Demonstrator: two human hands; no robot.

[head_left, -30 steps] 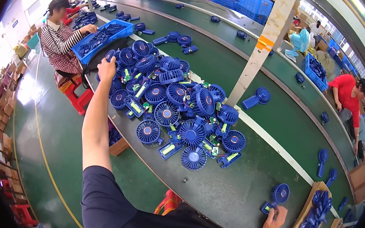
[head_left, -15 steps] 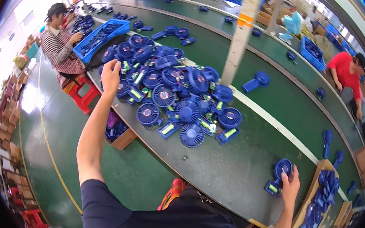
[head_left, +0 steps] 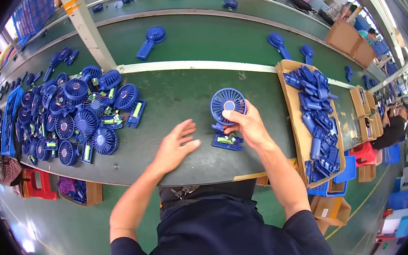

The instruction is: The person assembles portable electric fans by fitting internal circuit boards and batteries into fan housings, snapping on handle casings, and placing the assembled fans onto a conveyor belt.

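Far left on the bench (head_left: 162, 99): a fan heap (head_left: 64, 126), blue, well apart from the held fan (head_left: 222, 102). Next, just left of the held fan, the left hand (head_left: 174, 147), empty, fingers loosely spread, thumb apart; cannot tell whether it touches the bench. Then the held fan itself, gripped by the right hand (head_left: 248, 123) at its right side, thumb on the grille, other fingers mostly hidden. Hub marking too small to read. Grille faces up; long axis runs toward the body, open handle (head_left: 224, 141) on the near side. Right of the held fan, a cardboard tray (head_left: 293, 124) of blue casings (head_left: 312, 89).
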